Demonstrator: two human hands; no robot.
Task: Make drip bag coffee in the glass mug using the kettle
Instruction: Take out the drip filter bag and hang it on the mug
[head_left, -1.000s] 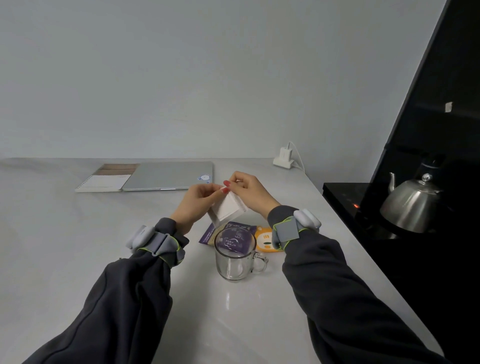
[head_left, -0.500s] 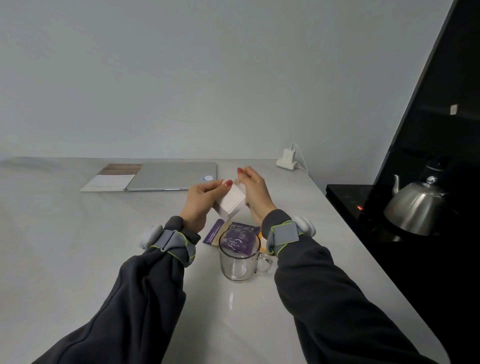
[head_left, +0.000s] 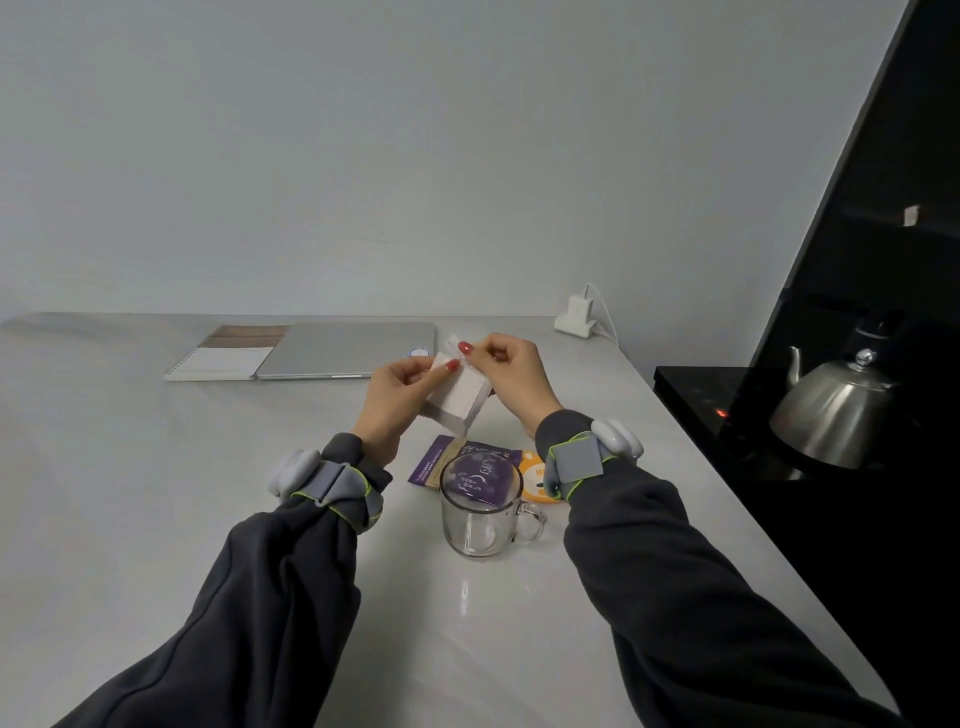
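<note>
Standing upright nearest me on the surface (head_left: 156, 493), the glass mug (head_left: 480, 512) has its handle pointing to my right. Just behind it a purple wrapper (head_left: 447, 457) lies flat, its pale print too blurred for me to read, with an orange disc (head_left: 534, 475) at its right. Above those, off the surface, the white drip bag (head_left: 460, 402) is tilted, one corner pointing down at the wrapper. My left hand (head_left: 392, 400) grasps its left side, and my right hand (head_left: 511, 376) pinches its top edge in the fingers (head_left: 470, 349). Farther off lie a laptop (head_left: 348, 356) and a notebook (head_left: 223, 361). The kettle (head_left: 831, 415) sits far right.
</note>
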